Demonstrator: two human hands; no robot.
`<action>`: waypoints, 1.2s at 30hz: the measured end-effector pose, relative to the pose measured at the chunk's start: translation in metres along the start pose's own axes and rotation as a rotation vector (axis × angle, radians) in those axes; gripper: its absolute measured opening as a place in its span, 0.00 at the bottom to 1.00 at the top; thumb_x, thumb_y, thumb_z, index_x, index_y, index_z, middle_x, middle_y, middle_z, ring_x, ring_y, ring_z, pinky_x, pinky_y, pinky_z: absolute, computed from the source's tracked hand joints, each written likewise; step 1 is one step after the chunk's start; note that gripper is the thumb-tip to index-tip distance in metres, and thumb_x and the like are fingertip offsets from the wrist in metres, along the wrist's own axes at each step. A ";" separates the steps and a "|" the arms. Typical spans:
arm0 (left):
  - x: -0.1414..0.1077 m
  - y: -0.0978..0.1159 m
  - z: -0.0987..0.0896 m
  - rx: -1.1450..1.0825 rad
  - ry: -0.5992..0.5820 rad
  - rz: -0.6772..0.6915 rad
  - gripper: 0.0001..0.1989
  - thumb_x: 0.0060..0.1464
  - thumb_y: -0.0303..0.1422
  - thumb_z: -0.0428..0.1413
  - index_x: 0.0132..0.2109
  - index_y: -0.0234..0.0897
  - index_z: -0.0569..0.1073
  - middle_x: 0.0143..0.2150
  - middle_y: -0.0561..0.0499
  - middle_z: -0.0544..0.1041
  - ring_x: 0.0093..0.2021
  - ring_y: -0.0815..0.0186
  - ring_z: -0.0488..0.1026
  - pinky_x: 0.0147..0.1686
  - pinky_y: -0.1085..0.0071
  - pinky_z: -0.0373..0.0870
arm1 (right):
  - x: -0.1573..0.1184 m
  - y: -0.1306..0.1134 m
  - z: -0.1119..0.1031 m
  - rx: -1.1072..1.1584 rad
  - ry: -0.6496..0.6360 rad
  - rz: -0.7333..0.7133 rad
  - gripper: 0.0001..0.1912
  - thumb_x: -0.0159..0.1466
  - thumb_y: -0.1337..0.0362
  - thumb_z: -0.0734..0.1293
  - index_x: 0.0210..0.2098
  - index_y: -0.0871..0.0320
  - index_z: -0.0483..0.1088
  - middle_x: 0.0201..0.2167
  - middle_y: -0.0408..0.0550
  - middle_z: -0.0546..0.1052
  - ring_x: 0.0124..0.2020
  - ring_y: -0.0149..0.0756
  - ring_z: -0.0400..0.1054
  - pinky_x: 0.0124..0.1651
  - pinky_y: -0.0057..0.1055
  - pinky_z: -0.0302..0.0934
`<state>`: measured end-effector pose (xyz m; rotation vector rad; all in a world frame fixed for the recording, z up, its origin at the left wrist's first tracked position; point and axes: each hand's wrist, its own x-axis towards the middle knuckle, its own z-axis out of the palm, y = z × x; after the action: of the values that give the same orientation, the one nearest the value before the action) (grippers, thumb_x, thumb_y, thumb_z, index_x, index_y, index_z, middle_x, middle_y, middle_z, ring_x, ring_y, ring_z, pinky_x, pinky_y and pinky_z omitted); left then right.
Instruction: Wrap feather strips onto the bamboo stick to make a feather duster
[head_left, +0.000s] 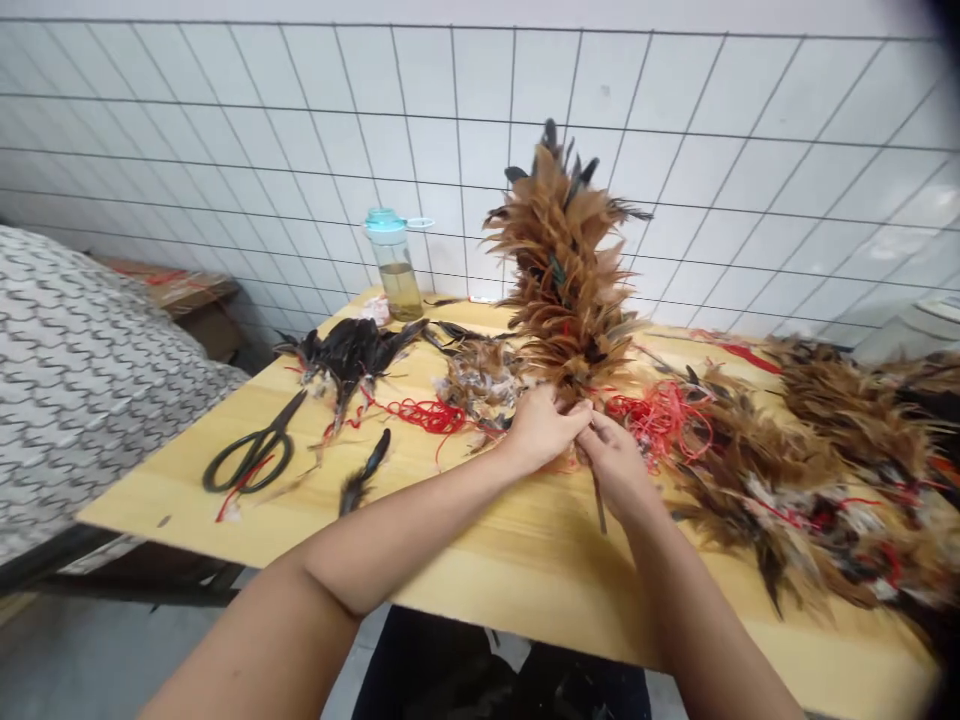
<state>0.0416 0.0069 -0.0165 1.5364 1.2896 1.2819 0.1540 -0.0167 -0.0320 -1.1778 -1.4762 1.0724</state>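
A feather duster (566, 270) of brown and black feathers stands nearly upright over the table, leaning slightly left. Its thin stick (601, 508) shows below my hands. My left hand (546, 430) is closed at the base of the feathers. Just to the right, my right hand (619, 460) is closed around the stick, its fingertips meeting those of the left. The exact spot that the fingers pinch is partly hidden. Red string (660, 415) lies tangled beside my right hand, and another red string coil (427, 413) lies left of my left hand.
Black scissors (255, 450) and black feathers (352, 355) lie on the left of the wooden table (465, 560). Brown feather bundles (772, 450) cover the right side. A water bottle (400, 275) stands at the back, before a wire grid (315, 160). Patterned cloth (97, 380) is at far left.
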 end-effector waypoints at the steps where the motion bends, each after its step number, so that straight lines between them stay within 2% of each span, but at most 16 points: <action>1: 0.001 -0.001 -0.001 -0.011 -0.011 0.008 0.11 0.47 0.38 0.59 0.27 0.34 0.72 0.23 0.52 0.71 0.27 0.69 0.66 0.27 0.74 0.61 | 0.001 -0.002 -0.005 0.114 -0.063 0.041 0.16 0.59 0.52 0.67 0.37 0.59 0.71 0.27 0.43 0.70 0.23 0.27 0.55 0.25 0.25 0.52; 3: 0.002 -0.001 -0.001 -0.020 -0.032 0.016 0.11 0.48 0.38 0.59 0.26 0.35 0.71 0.22 0.52 0.70 0.26 0.69 0.65 0.27 0.74 0.61 | 0.000 -0.007 -0.014 0.270 -0.130 0.091 0.18 0.55 0.51 0.71 0.36 0.58 0.71 0.27 0.41 0.68 0.22 0.24 0.51 0.23 0.24 0.49; 5: 0.001 0.000 -0.001 -0.032 -0.052 0.016 0.11 0.49 0.37 0.58 0.26 0.35 0.71 0.22 0.52 0.70 0.27 0.69 0.65 0.27 0.74 0.61 | -0.003 -0.013 -0.024 0.333 -0.193 0.150 0.18 0.53 0.52 0.74 0.36 0.58 0.71 0.25 0.40 0.66 0.24 0.25 0.53 0.24 0.23 0.49; 8: -0.003 0.004 -0.001 -0.068 -0.113 0.027 0.10 0.51 0.37 0.57 0.28 0.34 0.72 0.24 0.52 0.72 0.28 0.70 0.66 0.28 0.75 0.63 | -0.006 -0.017 -0.039 0.347 -0.349 0.248 0.20 0.56 0.50 0.72 0.40 0.57 0.71 0.26 0.43 0.70 0.24 0.26 0.56 0.25 0.24 0.51; 10: -0.005 0.006 0.000 -0.087 -0.163 0.043 0.10 0.52 0.37 0.56 0.29 0.33 0.72 0.25 0.52 0.73 0.28 0.70 0.67 0.28 0.75 0.63 | -0.006 -0.015 -0.045 0.379 -0.386 0.268 0.22 0.56 0.46 0.71 0.40 0.57 0.71 0.27 0.46 0.72 0.24 0.27 0.57 0.26 0.24 0.52; 14: -0.007 0.005 0.002 -0.049 -0.195 0.061 0.12 0.50 0.39 0.57 0.27 0.33 0.71 0.24 0.53 0.71 0.26 0.71 0.65 0.26 0.75 0.61 | -0.003 -0.009 -0.042 0.434 -0.292 0.259 0.21 0.55 0.46 0.72 0.29 0.59 0.70 0.19 0.42 0.65 0.21 0.24 0.52 0.22 0.23 0.45; 17: -0.007 0.003 0.004 0.028 -0.168 0.077 0.16 0.49 0.43 0.57 0.25 0.34 0.68 0.22 0.54 0.69 0.24 0.72 0.63 0.23 0.75 0.57 | -0.002 -0.009 -0.036 0.477 -0.234 0.257 0.22 0.52 0.48 0.74 0.22 0.60 0.67 0.16 0.38 0.57 0.18 0.21 0.45 0.20 0.23 0.39; 19: -0.008 0.004 0.004 0.077 -0.127 0.115 0.19 0.50 0.45 0.56 0.23 0.35 0.66 0.21 0.54 0.66 0.24 0.72 0.61 0.23 0.74 0.55 | -0.002 -0.012 -0.033 0.498 -0.207 0.251 0.22 0.51 0.49 0.75 0.21 0.60 0.66 0.16 0.37 0.56 0.17 0.20 0.43 0.20 0.23 0.36; 23: -0.014 0.010 0.001 0.151 -0.062 0.258 0.17 0.56 0.42 0.53 0.24 0.36 0.63 0.21 0.55 0.64 0.24 0.71 0.61 0.26 0.73 0.58 | -0.005 -0.018 -0.033 0.519 -0.143 0.216 0.22 0.51 0.49 0.75 0.21 0.59 0.65 0.16 0.36 0.55 0.17 0.19 0.42 0.19 0.24 0.34; 28: -0.018 0.016 -0.002 0.261 -0.150 0.513 0.10 0.61 0.32 0.46 0.35 0.35 0.69 0.33 0.48 0.75 0.36 0.66 0.71 0.40 0.71 0.67 | -0.005 -0.018 -0.034 0.560 -0.036 0.180 0.25 0.48 0.53 0.77 0.19 0.60 0.59 0.16 0.37 0.59 0.16 0.18 0.44 0.19 0.24 0.34; 30: -0.012 0.017 -0.008 0.319 -0.198 0.557 0.11 0.61 0.31 0.45 0.36 0.34 0.70 0.36 0.46 0.77 0.40 0.64 0.72 0.43 0.70 0.66 | 0.000 -0.016 -0.038 0.591 -0.011 0.174 0.26 0.47 0.55 0.78 0.18 0.59 0.57 0.18 0.38 0.60 0.17 0.19 0.44 0.19 0.25 0.32; 32: -0.002 0.019 -0.024 0.347 -0.241 0.530 0.11 0.61 0.31 0.46 0.35 0.34 0.71 0.36 0.47 0.77 0.40 0.65 0.73 0.42 0.71 0.66 | 0.005 -0.015 -0.048 0.606 0.003 0.162 0.26 0.48 0.56 0.78 0.18 0.58 0.56 0.18 0.38 0.57 0.17 0.19 0.43 0.20 0.28 0.29; 34: 0.011 0.022 -0.049 0.348 -0.267 0.464 0.10 0.60 0.32 0.48 0.34 0.35 0.71 0.35 0.49 0.77 0.38 0.66 0.72 0.40 0.72 0.65 | 0.007 -0.018 -0.065 0.559 0.006 0.110 0.22 0.54 0.56 0.75 0.18 0.56 0.59 0.18 0.38 0.53 0.17 0.21 0.41 0.20 0.34 0.29; 36: 0.023 0.025 -0.084 0.354 -0.301 0.401 0.09 0.58 0.34 0.50 0.33 0.35 0.72 0.32 0.51 0.76 0.35 0.68 0.71 0.38 0.73 0.63 | -0.001 -0.026 -0.089 0.415 -0.005 -0.026 0.15 0.62 0.53 0.67 0.23 0.51 0.68 0.17 0.39 0.51 0.16 0.22 0.41 0.21 0.40 0.32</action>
<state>-0.0344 0.0189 0.0309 2.2321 1.0844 1.0303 0.2365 -0.0147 0.0096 -0.8599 -1.1924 1.2893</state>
